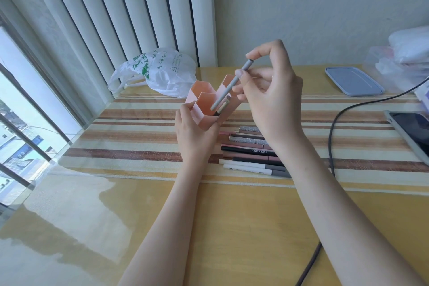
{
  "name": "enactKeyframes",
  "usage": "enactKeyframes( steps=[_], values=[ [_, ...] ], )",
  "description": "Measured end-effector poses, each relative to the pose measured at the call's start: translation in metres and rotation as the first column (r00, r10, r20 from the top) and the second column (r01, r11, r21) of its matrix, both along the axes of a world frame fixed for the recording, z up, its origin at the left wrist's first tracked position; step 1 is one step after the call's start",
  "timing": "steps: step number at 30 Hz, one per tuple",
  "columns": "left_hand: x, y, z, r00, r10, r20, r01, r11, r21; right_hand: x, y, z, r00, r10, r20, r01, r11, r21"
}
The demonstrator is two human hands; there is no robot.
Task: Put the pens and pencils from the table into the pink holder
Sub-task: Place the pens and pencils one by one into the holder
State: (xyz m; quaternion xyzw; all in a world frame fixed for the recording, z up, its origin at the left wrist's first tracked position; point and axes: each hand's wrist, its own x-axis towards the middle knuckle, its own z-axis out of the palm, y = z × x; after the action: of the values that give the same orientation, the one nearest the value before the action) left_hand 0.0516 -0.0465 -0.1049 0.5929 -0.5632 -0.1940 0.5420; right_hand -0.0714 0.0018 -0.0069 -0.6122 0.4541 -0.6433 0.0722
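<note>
Pens mostly remain: the right hand (271,90) pinches a grey pen (232,85), tip entering the pink holder (204,109), which the left hand (193,133) grips. One pencil (223,105) stands inside; a row of pens (251,154) lies on the table (232,227).

Grey pen (232,85) tilted into pink holder (204,109)

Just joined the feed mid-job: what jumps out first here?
At centre, the right hand lowers a grey pen into the pink holder, which the left hand steadies on the striped mat. Just behind the wrists, a row of pens waits on the mat.
</note>
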Motion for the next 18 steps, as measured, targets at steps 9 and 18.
enactKeyframes(
  steps=[9,18],
  values=[
    [-0.001,0.0,0.001,1.0,-0.001,-0.009,0.001,1.0,-0.001,0.002,-0.008,-0.014,0.974,-0.018,-0.225,0.059,0.983,0.176],
    [0.0,-0.001,0.0,1.0,0.012,-0.025,-0.011,1.0,0.026,0.002,-0.008,-0.018,0.933,-0.054,-0.355,0.175,0.933,0.316]
  ],
)
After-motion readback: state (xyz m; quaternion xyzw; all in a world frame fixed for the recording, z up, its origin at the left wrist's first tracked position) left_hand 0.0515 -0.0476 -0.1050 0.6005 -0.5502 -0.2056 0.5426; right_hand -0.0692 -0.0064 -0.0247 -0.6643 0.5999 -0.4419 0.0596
